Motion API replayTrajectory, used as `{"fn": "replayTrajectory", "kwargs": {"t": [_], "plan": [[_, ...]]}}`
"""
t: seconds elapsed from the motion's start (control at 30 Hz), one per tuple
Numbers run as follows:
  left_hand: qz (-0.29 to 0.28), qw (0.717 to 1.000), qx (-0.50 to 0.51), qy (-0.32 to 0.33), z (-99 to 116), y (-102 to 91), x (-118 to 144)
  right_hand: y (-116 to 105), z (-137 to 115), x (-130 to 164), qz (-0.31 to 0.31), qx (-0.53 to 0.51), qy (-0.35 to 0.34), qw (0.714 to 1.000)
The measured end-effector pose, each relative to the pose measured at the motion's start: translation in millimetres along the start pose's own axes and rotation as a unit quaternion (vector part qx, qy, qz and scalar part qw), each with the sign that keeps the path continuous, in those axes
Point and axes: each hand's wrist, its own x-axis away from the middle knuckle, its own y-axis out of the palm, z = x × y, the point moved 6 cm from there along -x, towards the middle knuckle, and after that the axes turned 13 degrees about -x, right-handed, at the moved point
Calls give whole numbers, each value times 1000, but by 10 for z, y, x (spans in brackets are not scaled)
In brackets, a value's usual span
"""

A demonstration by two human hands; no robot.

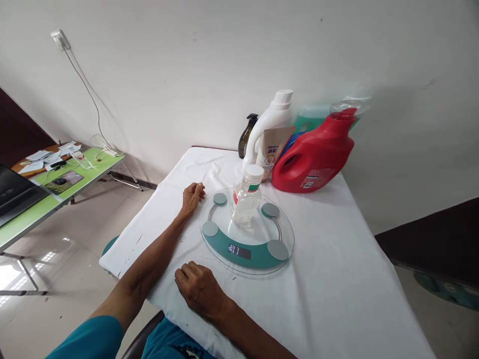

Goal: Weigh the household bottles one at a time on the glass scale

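A round glass bathroom scale [239, 254] with a green band and a lit display lies on the white cloth. On its middle stands a clear plastic bottle [247, 199] with a white cap, a red and green label and clear liquid inside. Just left of the scale's rim, my left hand [192, 199] rests on the cloth with its fingers curled in. My right hand [198, 290] lies as a loose fist near the table's front edge, below and left of the scale. Neither hand touches the bottle, and I see nothing held in either.
Against the wall stand a red detergent jug [318, 154], a white jug [271, 119], a beige tube [272, 149] and a dark pump bottle [247, 137]. A green container [309, 117] shows behind them. At left, a green table [101, 162] bears a laptop [17, 192] and papers.
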Motion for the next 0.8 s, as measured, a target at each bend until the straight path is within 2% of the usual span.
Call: {"fn": "replayTrajectory", "kwargs": {"t": [0.33, 0.8], "plan": [[-17, 999, -43, 0, 86, 35, 58, -19, 1, -7, -14, -8, 6, 1000], [-22, 998, -67, -1, 83, 33, 66, -7, 17, -4, -19, -10, 3, 1000]]}}
